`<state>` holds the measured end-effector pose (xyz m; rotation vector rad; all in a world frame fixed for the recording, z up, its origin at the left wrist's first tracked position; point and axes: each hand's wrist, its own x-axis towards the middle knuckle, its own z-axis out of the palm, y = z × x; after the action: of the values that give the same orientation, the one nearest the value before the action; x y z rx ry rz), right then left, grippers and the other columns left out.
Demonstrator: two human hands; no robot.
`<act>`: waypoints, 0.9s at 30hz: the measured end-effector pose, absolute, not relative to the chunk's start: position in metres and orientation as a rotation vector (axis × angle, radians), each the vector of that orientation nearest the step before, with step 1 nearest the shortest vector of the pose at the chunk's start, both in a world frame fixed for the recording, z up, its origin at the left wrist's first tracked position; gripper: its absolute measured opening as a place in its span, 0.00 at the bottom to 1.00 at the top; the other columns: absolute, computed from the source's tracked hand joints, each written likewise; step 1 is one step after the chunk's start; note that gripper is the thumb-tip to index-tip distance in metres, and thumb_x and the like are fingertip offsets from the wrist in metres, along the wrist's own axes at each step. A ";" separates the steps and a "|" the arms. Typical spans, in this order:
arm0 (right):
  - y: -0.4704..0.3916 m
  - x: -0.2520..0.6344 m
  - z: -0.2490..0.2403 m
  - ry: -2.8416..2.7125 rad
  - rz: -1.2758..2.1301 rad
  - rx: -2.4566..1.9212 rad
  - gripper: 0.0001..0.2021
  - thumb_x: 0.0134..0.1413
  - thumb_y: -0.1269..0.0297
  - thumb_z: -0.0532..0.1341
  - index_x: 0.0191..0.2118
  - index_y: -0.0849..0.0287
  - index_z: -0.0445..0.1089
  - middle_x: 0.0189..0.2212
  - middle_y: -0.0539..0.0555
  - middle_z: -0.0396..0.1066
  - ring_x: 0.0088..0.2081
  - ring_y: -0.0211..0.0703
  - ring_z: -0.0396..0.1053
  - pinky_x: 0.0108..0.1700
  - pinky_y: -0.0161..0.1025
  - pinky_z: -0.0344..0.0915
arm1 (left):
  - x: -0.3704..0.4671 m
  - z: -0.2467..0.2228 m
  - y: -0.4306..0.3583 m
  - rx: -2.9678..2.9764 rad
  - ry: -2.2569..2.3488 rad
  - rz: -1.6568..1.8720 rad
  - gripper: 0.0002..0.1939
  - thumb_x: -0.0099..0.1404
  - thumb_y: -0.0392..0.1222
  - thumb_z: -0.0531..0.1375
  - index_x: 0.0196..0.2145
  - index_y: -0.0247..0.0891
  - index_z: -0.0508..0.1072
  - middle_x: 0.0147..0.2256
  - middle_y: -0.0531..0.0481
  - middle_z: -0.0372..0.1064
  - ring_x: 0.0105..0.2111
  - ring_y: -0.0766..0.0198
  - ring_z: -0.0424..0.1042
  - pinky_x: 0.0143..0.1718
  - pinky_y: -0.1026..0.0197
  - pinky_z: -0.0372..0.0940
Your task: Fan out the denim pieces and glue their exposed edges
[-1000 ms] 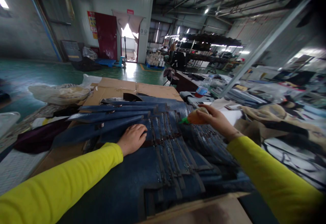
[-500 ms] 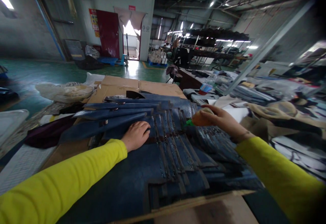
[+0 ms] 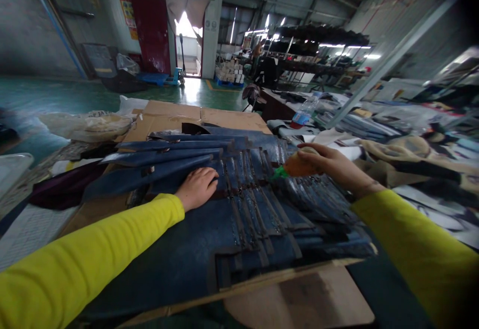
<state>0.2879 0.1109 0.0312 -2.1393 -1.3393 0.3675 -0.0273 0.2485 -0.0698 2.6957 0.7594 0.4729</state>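
Observation:
Dark blue pieces with grey edges [image 3: 187,249] lie overlapped on cardboard in front of me, with shiny wet-looking streaks along the strips at their middle. My left hand [image 3: 197,187] rests palm down on them, left of the streaks, its fingers slightly curled and nothing seen in it. In my right hand [image 3: 329,164] is an orange squeeze bottle [image 3: 297,165], tilted so that its green tip [image 3: 279,172] points left and down, close over the pieces' right part. Whether the tip touches them I cannot tell.
Brown cardboard [image 3: 232,118] lies behind the pieces. A plastic bag [image 3: 88,125] and dark purple cloth [image 3: 67,184] are at the left. A drink bottle [image 3: 302,114], a slanted metal post [image 3: 396,54] and heaped fabric [image 3: 407,157] stand or lie at the right.
The whole view has shifted slightly, with the scene sitting higher in the picture. My right hand still holds the squeeze bottle, and my left hand keeps its place on the pieces.

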 end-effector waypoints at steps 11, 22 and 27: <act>0.104 0.281 0.030 -1.397 0.396 -2.132 0.29 0.49 0.44 0.57 0.51 0.60 0.66 0.45 0.58 0.68 0.47 0.54 0.63 0.50 0.45 0.58 | -0.027 -0.070 0.248 2.703 0.756 0.479 0.12 0.67 0.42 0.47 0.44 0.39 0.66 0.48 0.48 0.65 0.50 0.59 0.62 0.54 0.53 0.56; 0.100 0.277 0.029 -1.459 0.324 -2.116 0.28 0.49 0.44 0.58 0.51 0.59 0.66 0.44 0.57 0.68 0.47 0.54 0.64 0.49 0.45 0.59 | -0.028 -0.071 0.248 2.709 0.759 0.477 0.12 0.67 0.42 0.47 0.44 0.39 0.66 0.48 0.48 0.65 0.50 0.60 0.62 0.54 0.54 0.56; 0.094 0.276 0.034 -1.430 0.455 -2.145 0.30 0.48 0.43 0.57 0.51 0.60 0.66 0.46 0.58 0.68 0.48 0.55 0.64 0.50 0.45 0.59 | -0.027 -0.071 0.248 2.712 0.758 0.476 0.12 0.67 0.42 0.47 0.44 0.39 0.66 0.49 0.48 0.65 0.50 0.60 0.62 0.54 0.54 0.56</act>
<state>0.2757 0.0942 0.0344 -2.1452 -1.4299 0.4551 -0.0275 0.2481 -0.0706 2.7121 0.7580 0.4764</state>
